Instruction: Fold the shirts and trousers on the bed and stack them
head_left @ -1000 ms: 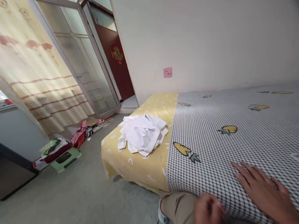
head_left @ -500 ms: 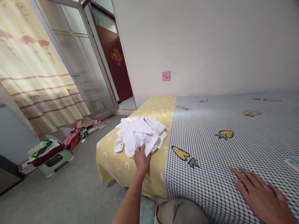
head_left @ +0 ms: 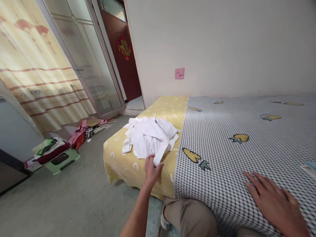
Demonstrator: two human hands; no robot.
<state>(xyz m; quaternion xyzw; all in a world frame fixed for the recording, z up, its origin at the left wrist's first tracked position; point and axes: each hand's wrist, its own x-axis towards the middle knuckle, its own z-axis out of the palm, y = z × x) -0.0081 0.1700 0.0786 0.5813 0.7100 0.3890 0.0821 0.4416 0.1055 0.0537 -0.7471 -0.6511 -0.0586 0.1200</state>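
Note:
A loose heap of white garments (head_left: 150,135), crumpled and overlapping, lies on the yellow patterned sheet (head_left: 118,164) near the corner of the bed. My left hand (head_left: 151,168) is at the near edge of the heap, its fingers and thumb closed on a corner of the top white garment. Part of that corner is hidden by the fingers. To the right, my right hand (head_left: 276,200) rests palm down on the black-and-white checked sheet (head_left: 222,177), fingers stretched out, holding nothing.
My knee (head_left: 190,217) is against the bed's near side. On the floor at left, a green stool (head_left: 61,161) carries folded clothes (head_left: 49,146). Beyond it lie pink and orange cloths (head_left: 79,133). A glass door (head_left: 91,59) stands behind. A light blue item (head_left: 311,166) lies at far right.
The view has tilted down slightly. My left hand has drawn a little toward me, and the garment's corner has come with it. My right hand stays flat on the checked sheet.

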